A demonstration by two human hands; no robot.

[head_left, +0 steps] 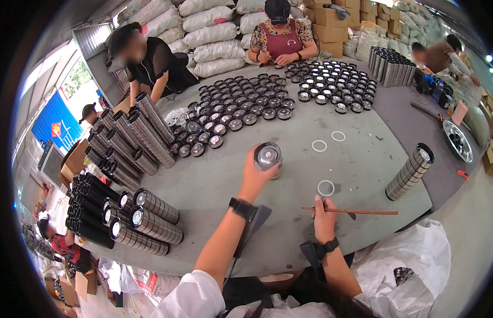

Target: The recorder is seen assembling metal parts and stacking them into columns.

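My left hand (251,172) is closed round a round metal lid (269,155) with a dark rim, its silvery face turned up, over the middle of the table. What lies under the lid is mostly hidden. Pinched in my right hand (324,221) is a thin brown stick (366,212), like a chopstick, pointing left and right above the tabletop. Just beyond that hand lies a white ring (325,187). Two more rings, a white ring (319,146) and another white ring (337,136), rest farther back.
Many black-rimmed lids (241,106) spread across the table's far side. Stacked lids stand as a column (410,172) at right and as columns (156,214) at left, beside black parts (87,209). A co-worker (281,40) sits opposite; another person (156,63) leans in at left.
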